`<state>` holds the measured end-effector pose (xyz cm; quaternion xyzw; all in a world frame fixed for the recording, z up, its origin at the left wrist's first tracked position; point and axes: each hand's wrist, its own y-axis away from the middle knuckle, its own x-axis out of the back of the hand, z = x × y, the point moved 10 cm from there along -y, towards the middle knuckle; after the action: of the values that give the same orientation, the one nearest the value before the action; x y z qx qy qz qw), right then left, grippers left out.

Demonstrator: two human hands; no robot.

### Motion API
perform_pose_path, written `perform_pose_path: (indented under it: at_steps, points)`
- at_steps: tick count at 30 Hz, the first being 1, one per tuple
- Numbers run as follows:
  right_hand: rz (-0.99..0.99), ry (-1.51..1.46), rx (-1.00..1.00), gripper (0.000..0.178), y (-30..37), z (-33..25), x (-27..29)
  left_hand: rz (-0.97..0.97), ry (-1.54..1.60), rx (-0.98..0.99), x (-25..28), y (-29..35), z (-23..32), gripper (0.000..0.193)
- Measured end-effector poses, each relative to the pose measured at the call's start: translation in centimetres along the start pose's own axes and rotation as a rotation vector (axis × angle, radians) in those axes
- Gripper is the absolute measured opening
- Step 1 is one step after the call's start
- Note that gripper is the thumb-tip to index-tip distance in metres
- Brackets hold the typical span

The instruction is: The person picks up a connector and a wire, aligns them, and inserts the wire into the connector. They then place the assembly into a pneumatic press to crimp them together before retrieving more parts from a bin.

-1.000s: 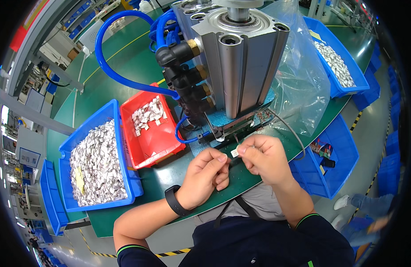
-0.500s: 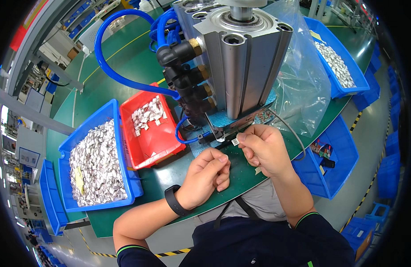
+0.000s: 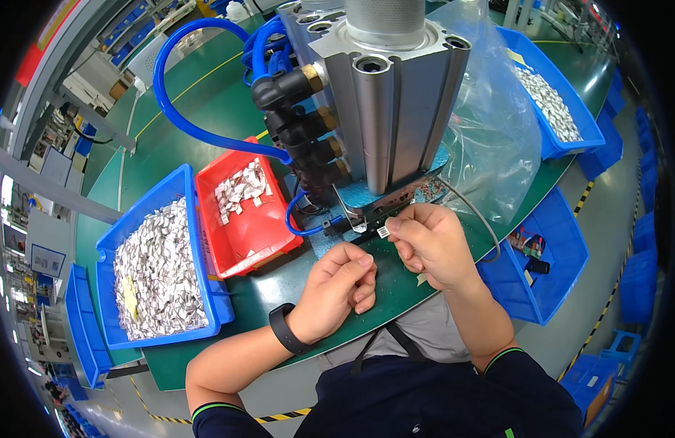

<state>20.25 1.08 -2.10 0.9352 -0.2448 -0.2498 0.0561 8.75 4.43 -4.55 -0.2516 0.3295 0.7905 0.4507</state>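
Head view: the left hand [image 3: 341, 288] rests curled and empty on the bench [image 3: 228, 135]. The right hand [image 3: 432, 244] pinches a small metal part [image 3: 383, 231] just before the press [image 3: 388, 109], not yet seated. Beyond, red bin [image 3: 242, 208] holds few parts.

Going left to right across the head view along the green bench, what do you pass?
Blue bin of small metal parts → red bin of similar parts → left hand → right hand, holding a small metal piece at the press → blue bin with dark parts.
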Motion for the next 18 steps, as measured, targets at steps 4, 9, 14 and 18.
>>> perform_pose_path:
  at_steps: [4,9,14,18]
  points:
    - [-0.013,0.135,0.01,0.015,0.7,0.3,0.2,0.009,-0.041,-0.009,0.0,0.0,0.1,0.006]
    - [-0.115,0.307,0.06,0.013,1.8,0.3,-0.9,-0.021,-0.055,-0.03,-0.5,0.3,0.2,0.009]
    - [-0.11,0.375,0.204,0.011,1.4,0.2,-1.3,-0.044,-0.086,-0.057,-0.4,0.1,0.2,0.004]
    - [-0.123,0.341,0.15,0.014,1.2,0.2,-1.7,-0.036,-0.074,-0.072,-0.5,0.2,0.4,0.005]
